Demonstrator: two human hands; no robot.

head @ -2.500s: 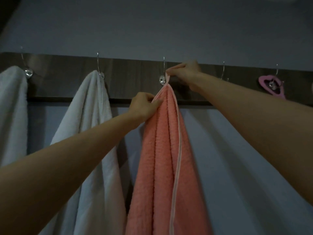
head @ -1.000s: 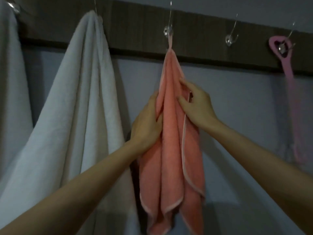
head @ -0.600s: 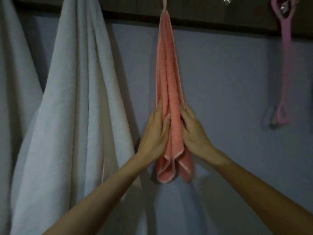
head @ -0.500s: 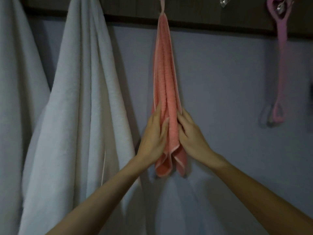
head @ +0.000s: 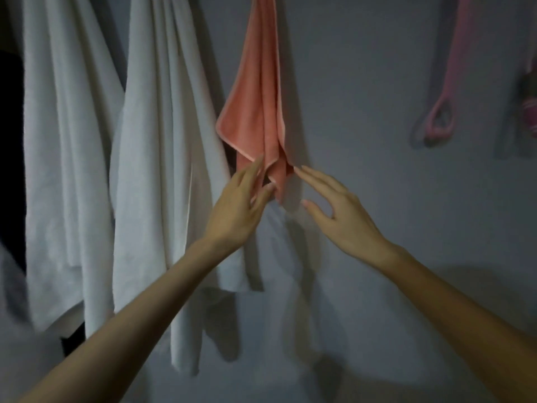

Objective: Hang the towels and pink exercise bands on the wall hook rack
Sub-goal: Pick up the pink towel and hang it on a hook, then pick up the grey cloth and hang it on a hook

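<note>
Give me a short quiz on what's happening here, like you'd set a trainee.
1. True or false: the left hand clenches the salmon-pink terry towel in a tight fist.
2. What hangs on the grey wall to the right of that towel? A: a green bottle. B: a looped pink rubber exercise band. C: a wooden spoon.
3. How many large white terry towels hang to its left?
Key: 1 false: its fingers are extended at the towel's lower tip, and the right hand is open too. 2 B. 3 two.
</note>
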